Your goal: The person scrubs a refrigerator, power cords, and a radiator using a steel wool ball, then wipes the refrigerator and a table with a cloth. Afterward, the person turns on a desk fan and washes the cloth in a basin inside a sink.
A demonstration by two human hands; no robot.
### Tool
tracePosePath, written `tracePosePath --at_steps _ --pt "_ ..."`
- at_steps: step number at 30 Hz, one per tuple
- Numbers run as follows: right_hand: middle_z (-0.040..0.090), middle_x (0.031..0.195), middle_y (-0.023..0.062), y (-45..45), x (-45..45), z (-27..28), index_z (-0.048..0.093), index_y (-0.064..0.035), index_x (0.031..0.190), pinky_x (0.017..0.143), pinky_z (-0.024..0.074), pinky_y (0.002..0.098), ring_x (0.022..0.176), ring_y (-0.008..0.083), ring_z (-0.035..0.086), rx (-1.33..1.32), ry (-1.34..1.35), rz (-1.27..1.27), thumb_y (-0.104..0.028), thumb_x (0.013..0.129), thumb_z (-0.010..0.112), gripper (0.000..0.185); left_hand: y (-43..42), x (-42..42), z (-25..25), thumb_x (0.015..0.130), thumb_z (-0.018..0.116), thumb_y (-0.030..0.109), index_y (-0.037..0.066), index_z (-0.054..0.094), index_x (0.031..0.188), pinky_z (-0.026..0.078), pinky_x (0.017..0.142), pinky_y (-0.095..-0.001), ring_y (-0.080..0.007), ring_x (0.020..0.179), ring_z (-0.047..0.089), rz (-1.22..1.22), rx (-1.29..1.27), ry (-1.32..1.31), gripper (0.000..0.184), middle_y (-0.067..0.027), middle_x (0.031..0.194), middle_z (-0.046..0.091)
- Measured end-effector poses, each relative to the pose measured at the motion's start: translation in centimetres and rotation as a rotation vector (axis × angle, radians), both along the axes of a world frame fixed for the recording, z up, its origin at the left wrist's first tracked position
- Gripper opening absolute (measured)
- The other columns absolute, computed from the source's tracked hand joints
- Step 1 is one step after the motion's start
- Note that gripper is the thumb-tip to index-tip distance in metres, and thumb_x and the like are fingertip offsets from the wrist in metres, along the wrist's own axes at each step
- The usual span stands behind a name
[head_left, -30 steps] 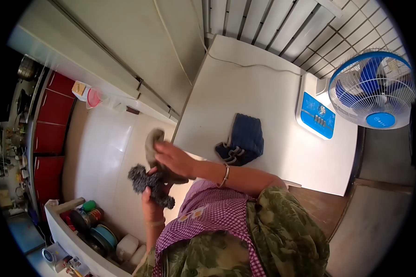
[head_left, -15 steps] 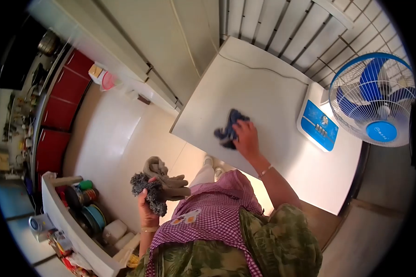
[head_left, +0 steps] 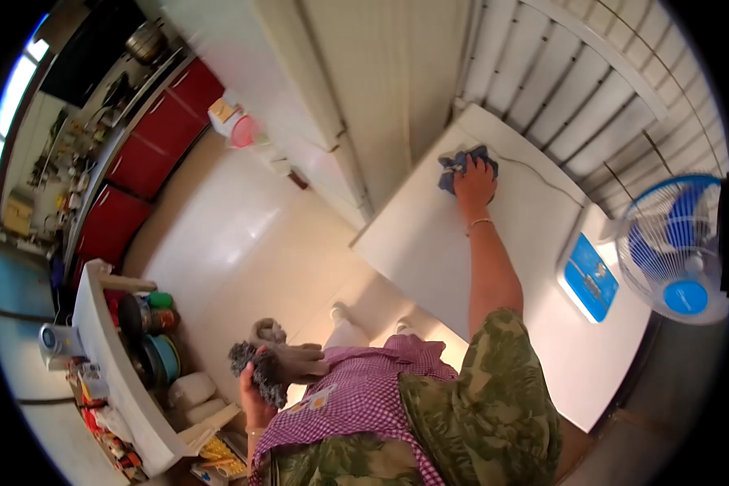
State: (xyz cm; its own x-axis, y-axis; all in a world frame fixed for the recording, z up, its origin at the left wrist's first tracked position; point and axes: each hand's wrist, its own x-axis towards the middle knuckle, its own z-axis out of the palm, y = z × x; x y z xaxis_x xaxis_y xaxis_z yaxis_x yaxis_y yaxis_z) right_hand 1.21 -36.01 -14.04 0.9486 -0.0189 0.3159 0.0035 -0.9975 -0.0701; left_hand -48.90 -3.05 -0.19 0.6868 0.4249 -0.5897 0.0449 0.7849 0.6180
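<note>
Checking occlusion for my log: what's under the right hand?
Under the right hand is a bunched blue cloth on the white table; whatever lies beneath the cloth is covered.

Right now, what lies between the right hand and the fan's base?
Just bare white tabletop: in the head view, nothing stands between the right hand and the fan's base.

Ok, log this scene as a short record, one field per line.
Left grip: holding fuzzy grey cloth and brownish-grey, glove-like fabric
Right grip: on top of dark blue cloth
Surface: white table, cloth near its far corner
Table's right side: fan with blue control panel
Background: red cabinets
</note>
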Motion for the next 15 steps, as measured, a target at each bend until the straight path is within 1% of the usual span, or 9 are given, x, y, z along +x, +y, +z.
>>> tracePosePath --at_steps 1,2,3,5,6,9,12,13,15 --pt "0.051 0.14 0.0033 2.1 0.2 2.2 0.055 -0.0168 0.135 0.102 0.0382 0.0523 0.132 0.0274 0.042 0.006 0.035 0.084 -0.037 0.085 0.064 0.054 1.3 -0.1 -0.7 0.09 0.058 0.039 0.004 0.054 0.132 0.047 0.099 -0.04 -0.026 0.112 0.059 -0.006 0.037 0.042 0.055 -0.0128 0.123 0.062" --pt "0.052 0.14 0.0021 4.5 -0.1 6.6 0.059 -0.0168 0.13 0.102 0.0382 0.0507 0.132 0.0263 0.043 0.034 0.265 0.15 -0.041 0.086 0.063 0.051 1.6 0.9 -0.1 0.09 0.057 0.037 0.003 0.056 0.13 0.048 0.096 -0.0369 -0.0236 0.107 0.062 0.028 0.097 0.079 0.052 -0.0115 0.119 0.064" --pt "0.053 0.139 0.0022 6.3 0.3 4.9 0.061 -0.0163 0.128 0.102 0.0383 0.05 0.132 0.0263 0.043 0.046 0.217 0.201 -0.042 0.086 0.063 0.05 1.7 2.6 1.8 0.091 0.057 0.035 0.001 0.057 0.128 0.049 0.094 -0.0368 -0.0237 0.106 0.062 0.001 0.231 0.08 0.051 -0.012 0.12 0.064" --pt "0.054 0.138 0.0025 8.2 -0.8 2.2 0.064 -0.0152 0.124 0.103 0.0384 0.0485 0.132 0.0262 0.043 0.059 0.124 0.284 -0.044 0.086 0.063 0.048 3.6 4.1 3.0 0.089 0.058 0.036 0.001 0.056 0.129 0.05 0.093 -0.0367 -0.0237 0.105 0.062 -0.029 0.249 0.067 0.053 -0.0127 0.118 0.064" --pt "0.056 0.134 0.0018 9.0 -2.4 1.9 0.069 -0.0142 0.114 0.1 0.0401 0.048 0.127 0.0269 0.046 0.108 0.106 0.3 -0.043 0.083 0.066 0.042 5.0 4.5 3.0 0.088 0.058 0.036 0.001 0.056 0.129 0.05 0.092 -0.0368 -0.024 0.105 0.062 -0.046 0.22 0.029 0.054 -0.013 0.117 0.064" --pt "0.061 0.124 0.002 12.0 -9.5 4.1 0.069 -0.0127 0.105 0.095 0.0425 0.048 0.118 0.0273 0.051 0.206 0.195 0.409 -0.032 0.074 0.073 0.037 9.8 5.5 1.9 0.085 0.061 0.038 0.001 0.054 0.129 0.051 0.091 -0.0374 -0.0251 0.103 0.062 -0.02 0.144 -0.068 0.058 -0.014 0.115 0.063" --pt "0.064 0.114 0.0066 12.3 -16.7 1.8 0.068 -0.0099 0.104 0.091 0.0456 0.0422 0.112 0.0284 0.055 0.251 0.259 0.484 -0.019 0.067 0.077 0.039 13.2 6.7 2.4 0.082 0.065 0.036 0.001 0.055 0.126 0.05 0.094 -0.0375 -0.0259 0.104 0.062 -0.027 0.021 -0.146 0.057 -0.0141 0.115 0.062" --pt "0.064 0.114 0.0113 13.2 -18.4 0.7 0.068 -0.0076 0.106 0.086 0.0483 0.0396 0.108 0.0304 0.058 0.428 0.296 0.56 -0.016 0.068 0.076 0.04 14.6 6.7 1.6 0.082 0.067 0.035 0.002 0.055 0.125 0.05 0.094 -0.0377 -0.0261 0.104 0.062 -0.043 -0.031 -0.221 0.056 -0.014 0.114 0.062" --pt "0.063 0.082 0.0037 18.2 -20.8 3.6 0.069 -0.0026 0.098 0.068 0.0472 0.0302 0.076 0.0158 0.058 0.782 0.516 0.684 -0.015 0.073 0.075 0.029 16.8 6.5 1.2 0.081 0.068 0.034 0.002 0.055 0.125 0.05 0.095 -0.0379 -0.0261 0.105 0.062 -0.056 -0.057 -0.242 0.056 -0.0137 0.115 0.062"
